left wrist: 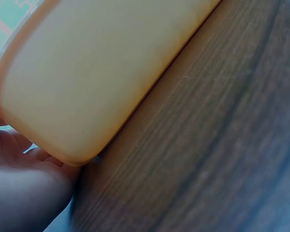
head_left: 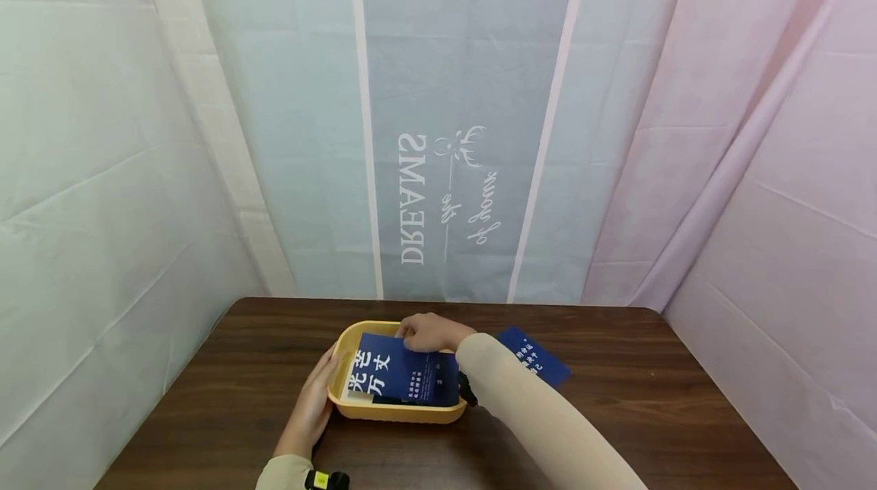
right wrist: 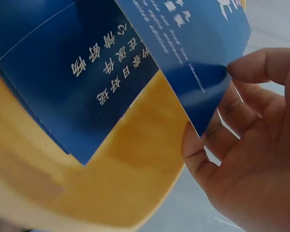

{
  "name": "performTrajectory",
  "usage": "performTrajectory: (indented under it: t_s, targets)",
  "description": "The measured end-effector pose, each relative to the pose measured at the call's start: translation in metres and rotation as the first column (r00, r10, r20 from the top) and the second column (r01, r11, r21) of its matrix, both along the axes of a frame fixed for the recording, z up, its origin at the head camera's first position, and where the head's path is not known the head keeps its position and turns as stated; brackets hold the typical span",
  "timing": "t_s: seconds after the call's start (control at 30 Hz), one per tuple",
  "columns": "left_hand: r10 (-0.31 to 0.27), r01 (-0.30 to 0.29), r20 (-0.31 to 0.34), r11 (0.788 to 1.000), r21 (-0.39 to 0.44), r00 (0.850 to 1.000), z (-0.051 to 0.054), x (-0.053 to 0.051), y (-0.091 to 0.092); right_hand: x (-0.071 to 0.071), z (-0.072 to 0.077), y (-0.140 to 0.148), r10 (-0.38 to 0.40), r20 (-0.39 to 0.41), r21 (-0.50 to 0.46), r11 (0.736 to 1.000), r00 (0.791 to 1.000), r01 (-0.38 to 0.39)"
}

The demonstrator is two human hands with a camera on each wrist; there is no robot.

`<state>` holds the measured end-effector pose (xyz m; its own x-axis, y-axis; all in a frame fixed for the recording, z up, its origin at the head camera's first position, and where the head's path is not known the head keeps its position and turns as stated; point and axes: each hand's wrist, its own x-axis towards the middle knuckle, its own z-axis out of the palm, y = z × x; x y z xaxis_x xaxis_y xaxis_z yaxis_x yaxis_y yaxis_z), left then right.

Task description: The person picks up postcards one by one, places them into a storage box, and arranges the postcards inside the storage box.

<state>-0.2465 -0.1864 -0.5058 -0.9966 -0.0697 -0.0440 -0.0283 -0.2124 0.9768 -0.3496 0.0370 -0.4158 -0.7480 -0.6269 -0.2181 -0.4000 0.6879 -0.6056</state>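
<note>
A yellow plastic basket (head_left: 397,414) sits on the table and holds several dark blue printed cards. My right hand (head_left: 432,332) is over its far rim and pinches the corner of a blue card (right wrist: 193,58) between thumb and fingers. That card is tilted up above another blue card (right wrist: 94,77) with white characters, lying in the basket. Against the outer left wall of the basket rests my left hand (head_left: 317,395), its fingers lying along the side. In the left wrist view these fingers (left wrist: 38,153) touch the basket's end and are partly hidden behind it.
Right of the basket, another blue card (head_left: 534,357) lies on the dark wooden table (head_left: 637,399), partly covered by my right sleeve. Pale curtains (head_left: 466,56) stand behind the table and at both sides.
</note>
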Motion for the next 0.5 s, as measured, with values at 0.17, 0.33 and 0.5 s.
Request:
performTrajectory:
  t_s: [0.17,0.33,0.5]
  targets:
    - [0.003,-0.003,0.005,1.000,-0.005,1.000,-0.001,0.000,-0.001,0.000,-0.006,-0.007,0.032,-0.002,0.053,0.998,0.999,-0.032]
    - [0.013,-0.013,0.011,1.000,-0.012,1.000,-0.002,0.000,0.000,0.000,-0.013,-0.014,0.064,-0.024,0.082,0.995,0.998,-0.062]
    - [0.017,-0.017,-0.003,0.999,-0.030,1.000,-0.002,0.001,0.000,0.003,-0.013,-0.022,0.065,-0.024,0.125,0.990,0.998,-0.062]
